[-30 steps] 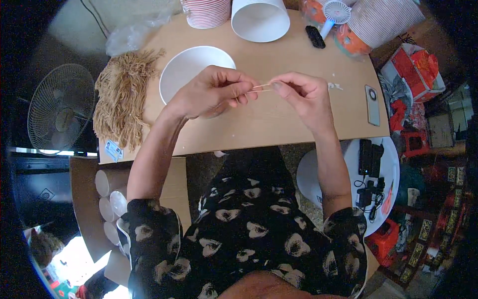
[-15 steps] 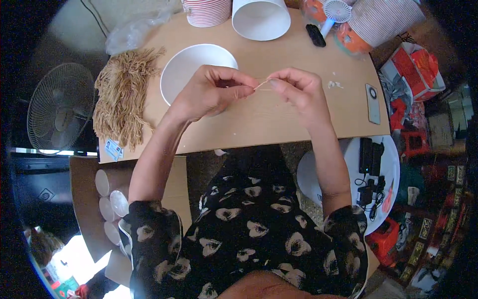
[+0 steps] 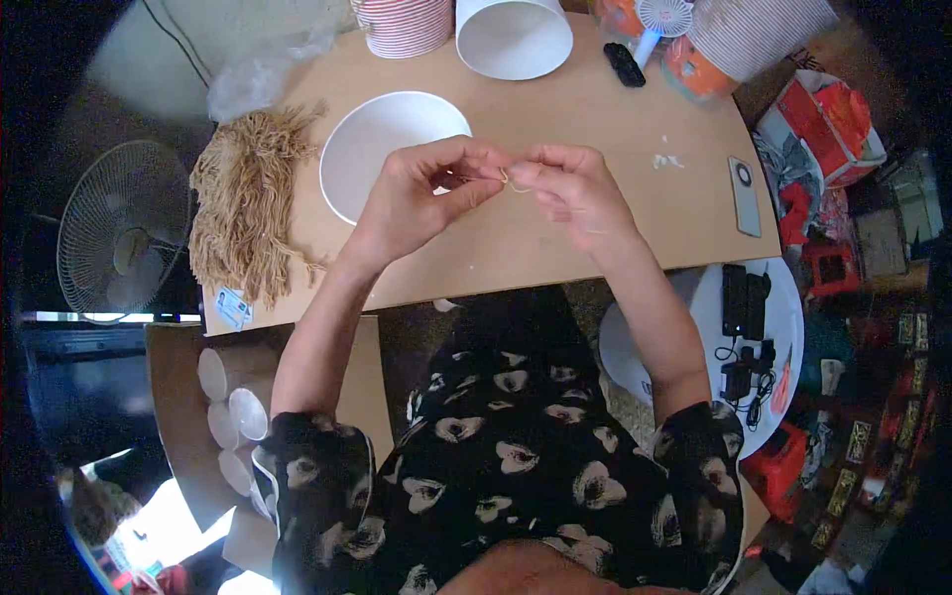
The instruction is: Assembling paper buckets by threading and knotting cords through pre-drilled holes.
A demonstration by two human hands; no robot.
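A thin tan cord [image 3: 505, 177], bent into a small loop, is pinched between my two hands above the middle of the table. My left hand [image 3: 416, 203] grips it between thumb and forefinger, the other fingers curled. Opposite it, the fingers of my right hand [image 3: 583, 196] are closed on the same cord, and their tips nearly touch the left ones. Behind my left hand, a white tub [image 3: 357, 149] opens toward me, partly covered by that hand. A loose heap of tan cords [image 3: 241, 203] lies at the table's left side.
Along the back stand a red-striped stack [image 3: 407, 28], a white bucket [image 3: 516, 42], a handheld fan [image 3: 662, 18] and another tilted stack [image 3: 759, 40]. A phone [image 3: 744, 196] lies right. Black adapters [image 3: 746, 307] rest on a white round surface. A cardboard box [image 3: 362, 367] sits lower left.
My hands have drawn closer together, the right one moving left and slightly down. The cord, stretched between them before, now forms a small loop at the fingertips. The view has shifted slightly.
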